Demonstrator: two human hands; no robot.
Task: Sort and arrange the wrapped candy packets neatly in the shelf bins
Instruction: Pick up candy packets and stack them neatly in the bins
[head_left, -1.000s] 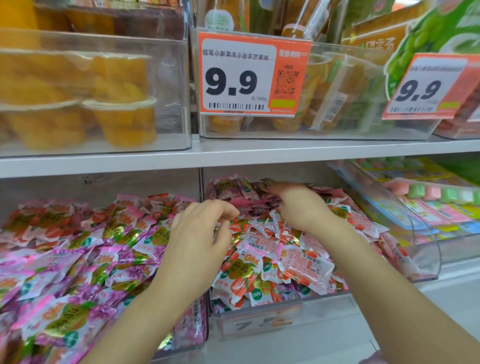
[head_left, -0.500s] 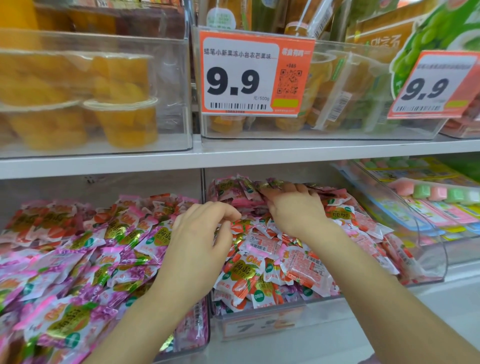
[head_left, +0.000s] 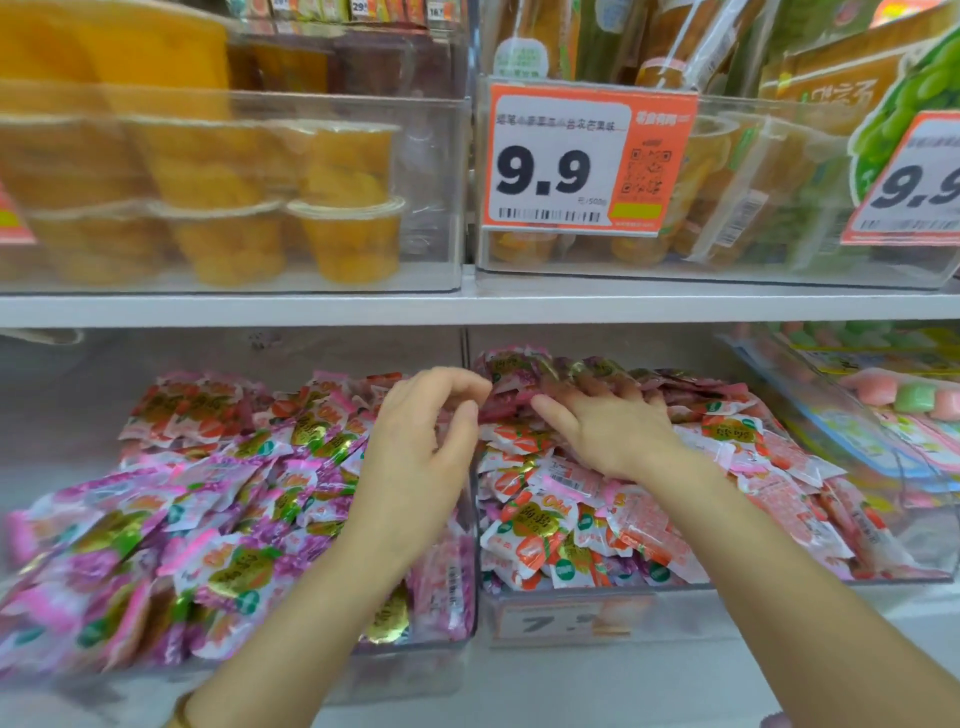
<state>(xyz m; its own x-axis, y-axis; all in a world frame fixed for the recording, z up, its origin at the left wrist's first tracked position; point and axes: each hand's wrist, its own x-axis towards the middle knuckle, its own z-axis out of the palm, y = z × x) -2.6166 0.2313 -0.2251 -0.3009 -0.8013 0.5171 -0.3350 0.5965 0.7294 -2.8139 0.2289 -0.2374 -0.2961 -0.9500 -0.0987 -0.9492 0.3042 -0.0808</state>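
Two clear shelf bins stand side by side on the lower shelf. The left bin (head_left: 410, 670) is heaped with purple-pink wrapped candy packets (head_left: 156, 545). Orange-and-white packets (head_left: 540, 525) fill the right bin (head_left: 571, 621), with a few purple packets (head_left: 514, 364) at its back. My left hand (head_left: 415, 447) hovers over the divider between the bins, fingers loosely curled, holding nothing. My right hand (head_left: 613, 426) lies palm down on the packets in the right bin, fingers spread, fingertips touching the purple packets at the back.
The upper shelf carries clear bins of yellow fruit jelly cups (head_left: 343, 239) and orange 9.9 price tags (head_left: 587, 161). A tilted clear bin of pastel sweets (head_left: 904, 400) sits to the right. A white shelf edge (head_left: 467, 306) runs just above my hands.
My left hand has risen towards the back of the bins. My right hand has flattened out, its fingers now spread over the packets. The view has come closer to the shelf.
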